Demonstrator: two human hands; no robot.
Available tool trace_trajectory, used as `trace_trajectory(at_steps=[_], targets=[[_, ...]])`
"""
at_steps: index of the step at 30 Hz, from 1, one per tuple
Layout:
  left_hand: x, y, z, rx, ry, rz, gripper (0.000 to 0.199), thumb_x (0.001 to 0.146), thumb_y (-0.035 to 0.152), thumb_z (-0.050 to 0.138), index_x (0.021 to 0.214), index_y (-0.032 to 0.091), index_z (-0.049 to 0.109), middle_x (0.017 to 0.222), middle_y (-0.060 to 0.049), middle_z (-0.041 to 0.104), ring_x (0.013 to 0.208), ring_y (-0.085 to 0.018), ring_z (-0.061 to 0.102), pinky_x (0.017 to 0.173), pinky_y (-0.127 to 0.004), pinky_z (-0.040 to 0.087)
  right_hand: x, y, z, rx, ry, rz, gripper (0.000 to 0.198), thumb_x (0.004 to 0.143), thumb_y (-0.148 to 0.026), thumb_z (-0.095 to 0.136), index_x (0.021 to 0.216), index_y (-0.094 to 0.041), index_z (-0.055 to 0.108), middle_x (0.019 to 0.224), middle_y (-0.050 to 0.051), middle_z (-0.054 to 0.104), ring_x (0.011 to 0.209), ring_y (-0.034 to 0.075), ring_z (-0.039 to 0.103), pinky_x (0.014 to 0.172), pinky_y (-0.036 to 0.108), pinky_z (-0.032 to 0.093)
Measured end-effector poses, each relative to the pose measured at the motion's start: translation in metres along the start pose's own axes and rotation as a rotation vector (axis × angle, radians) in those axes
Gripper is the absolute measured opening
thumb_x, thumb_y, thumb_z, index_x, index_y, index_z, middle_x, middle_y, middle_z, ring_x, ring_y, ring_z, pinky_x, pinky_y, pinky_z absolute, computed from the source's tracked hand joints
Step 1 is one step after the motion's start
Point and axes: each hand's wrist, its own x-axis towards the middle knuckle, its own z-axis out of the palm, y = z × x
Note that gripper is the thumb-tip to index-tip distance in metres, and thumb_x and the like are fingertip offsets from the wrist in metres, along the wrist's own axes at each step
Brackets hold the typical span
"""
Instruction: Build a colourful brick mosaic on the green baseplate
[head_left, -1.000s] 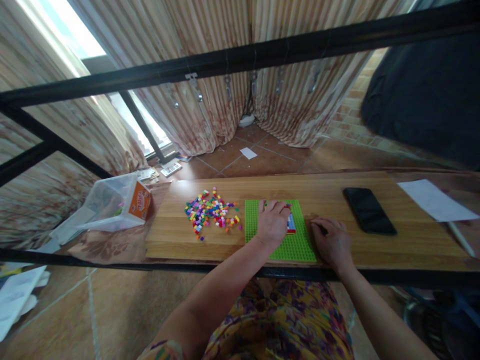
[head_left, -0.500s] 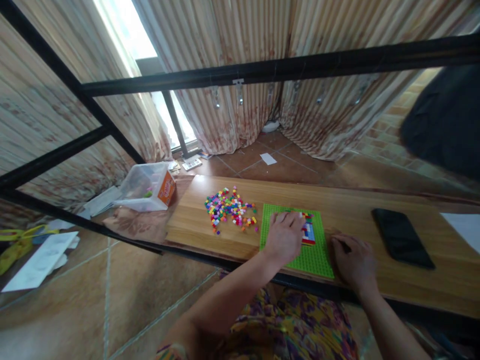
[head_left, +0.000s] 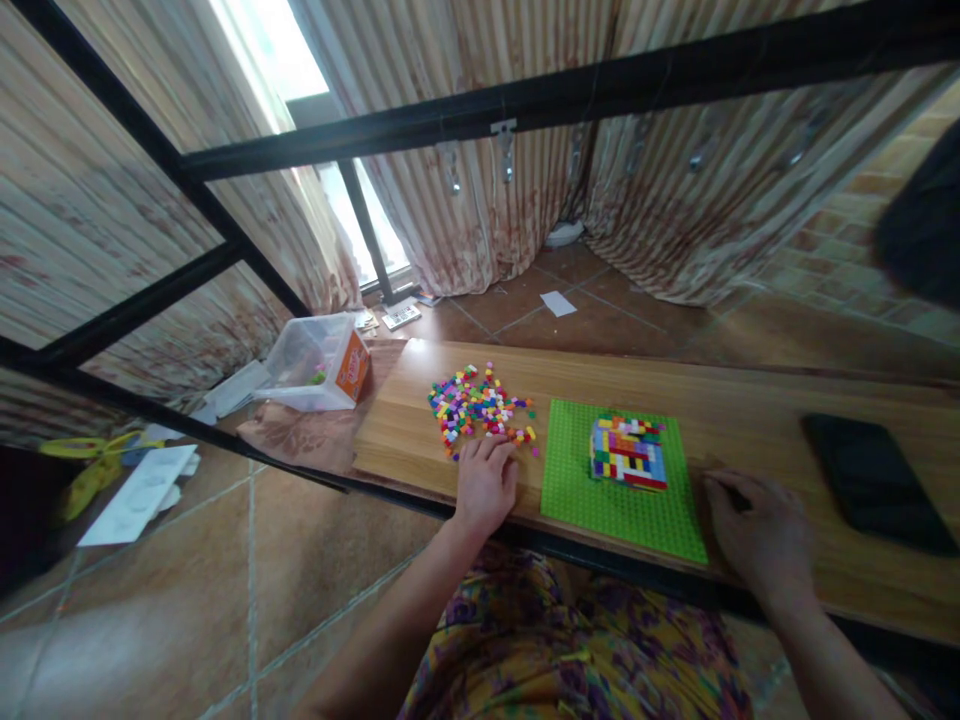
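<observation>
My left hand [head_left: 486, 485] lies at the near edge of a pile of small toy building bricks [head_left: 474, 405] in many colours. Its fingers stretch forward, slightly apart, over the closest bricks; the undersides of the fingertips are hidden. On a green baseplate [head_left: 570, 490] stands a block of stacked bricks [head_left: 628, 452] in red, white, blue, yellow and orange rows. Just right of the baseplate, my right hand [head_left: 761, 525] rests on the table with its fingers curled and thumb drawn in. Whether anything sits between those fingertips is too small to make out.
A black phone [head_left: 877, 480] lies on the wooden table [head_left: 750, 400] at right. Left of the table stands a clear plastic box [head_left: 311, 365] with an orange label. A black metal bar [head_left: 600, 95] crosses behind, before curtains [head_left: 465, 230].
My left hand has moved left from the brick block to the pile, uncovering the block. My right hand stays beside the baseplate. The view has shifted somewhat.
</observation>
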Motion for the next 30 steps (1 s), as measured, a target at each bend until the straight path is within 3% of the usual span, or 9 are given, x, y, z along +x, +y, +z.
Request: trace_trajectory(at_steps=[12, 16, 21, 30], targets=[[0.003, -0.025, -0.015, 0.076, 0.104, -0.056, 0.014, 0.09, 0.024, 0.06, 0.101, 0.02, 0.068, 0.109, -0.008, 0.07, 0.104, -0.024, 0.061, 0.097, -0.042, 0.046, -0.001, 0.005, 0.002, -0.004, -0.014, -0.002, 0.033, 0.088, -0.044, 0.047, 0.082, -0.02, 0.069, 0.089, 0.012, 0.071, 0.086, 0.027, 0.064, 0.083, 0.045, 0.048], [0.015, -0.045, -0.029, 0.181, 0.187, -0.192, 0.018, 0.091, 0.023, 0.057, 0.104, 0.019, 0.068, 0.105, -0.009, 0.071, 0.103, -0.026, 0.061, 0.095, -0.042, 0.046, 0.0, 0.004, 0.001, -0.02, -0.008, -0.009, 0.034, 0.088, -0.044, 0.047, 0.083, -0.02, 0.069, 0.089, 0.011, 0.071, 0.085, 0.028, 0.064, 0.083, 0.045, 0.049], [0.031, -0.063, -0.038, 0.288, 0.127, -0.301, 0.024, 0.088, 0.022, 0.058, 0.109, 0.021, 0.07, 0.115, -0.009, 0.069, 0.107, -0.028, 0.059, 0.097, -0.043, 0.045, 0.001, -0.001, -0.002, -0.035, -0.011, -0.01, 0.037, 0.088, -0.045, 0.045, 0.082, -0.019, 0.069, 0.089, 0.012, 0.071, 0.084, 0.028, 0.064, 0.081, 0.045, 0.049], [0.044, -0.056, -0.028, 0.308, 0.064, -0.319, 0.028, 0.084, 0.022, 0.062, 0.111, 0.024, 0.071, 0.126, -0.008, 0.066, 0.117, -0.029, 0.056, 0.099, -0.045, 0.043, 0.001, 0.001, -0.002, -0.034, 0.002, -0.04, 0.036, 0.088, -0.044, 0.046, 0.082, -0.019, 0.069, 0.087, 0.012, 0.071, 0.083, 0.026, 0.063, 0.081, 0.043, 0.048]])
